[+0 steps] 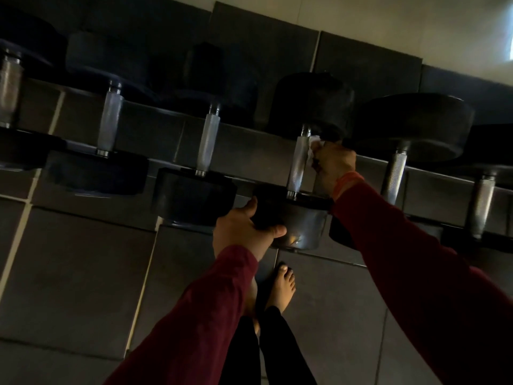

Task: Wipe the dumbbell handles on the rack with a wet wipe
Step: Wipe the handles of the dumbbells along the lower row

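The dumbbell (298,162) lies on the rack (166,118), fourth along the row I see; nearest me, my left hand (244,232) grips its near weight head; beyond, my right hand (334,165) pinches a white wet wipe (312,148) against the knurled handle.
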The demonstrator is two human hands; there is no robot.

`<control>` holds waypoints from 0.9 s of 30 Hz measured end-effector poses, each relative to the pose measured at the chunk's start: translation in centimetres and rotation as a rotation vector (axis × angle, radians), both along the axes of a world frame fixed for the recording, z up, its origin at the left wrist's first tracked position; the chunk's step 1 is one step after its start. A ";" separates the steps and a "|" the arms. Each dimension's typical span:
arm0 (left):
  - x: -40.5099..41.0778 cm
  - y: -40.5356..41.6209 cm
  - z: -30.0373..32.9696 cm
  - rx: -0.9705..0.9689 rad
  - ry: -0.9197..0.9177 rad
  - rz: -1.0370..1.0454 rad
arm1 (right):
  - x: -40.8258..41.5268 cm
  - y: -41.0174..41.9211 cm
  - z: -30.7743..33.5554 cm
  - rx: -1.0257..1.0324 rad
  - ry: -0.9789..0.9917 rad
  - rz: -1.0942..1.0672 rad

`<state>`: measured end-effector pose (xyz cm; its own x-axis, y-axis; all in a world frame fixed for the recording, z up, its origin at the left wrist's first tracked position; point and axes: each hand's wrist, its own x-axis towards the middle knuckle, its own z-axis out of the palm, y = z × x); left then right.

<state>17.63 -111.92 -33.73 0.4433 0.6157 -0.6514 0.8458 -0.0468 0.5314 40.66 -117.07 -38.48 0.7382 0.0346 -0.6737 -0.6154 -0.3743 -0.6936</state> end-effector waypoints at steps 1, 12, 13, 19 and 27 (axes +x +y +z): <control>0.0 0.0 0.0 -0.001 0.001 0.002 | -0.1 -0.3 0.2 -0.016 0.014 0.023; 0.0 -0.2 -0.1 0.021 0.007 -0.005 | -3.5 -2.5 1.6 -0.238 0.046 0.175; 0.0 -0.2 -0.1 0.023 0.011 -0.005 | -3.0 -2.0 1.7 -0.205 0.051 0.124; -0.1 -0.2 -0.2 0.049 0.014 -0.024 | -1.9 -1.4 1.6 -0.217 -0.078 0.164; 0.0 -0.1 0.0 0.043 -0.010 -0.023 | -3.3 -1.7 2.2 -0.282 -0.279 0.291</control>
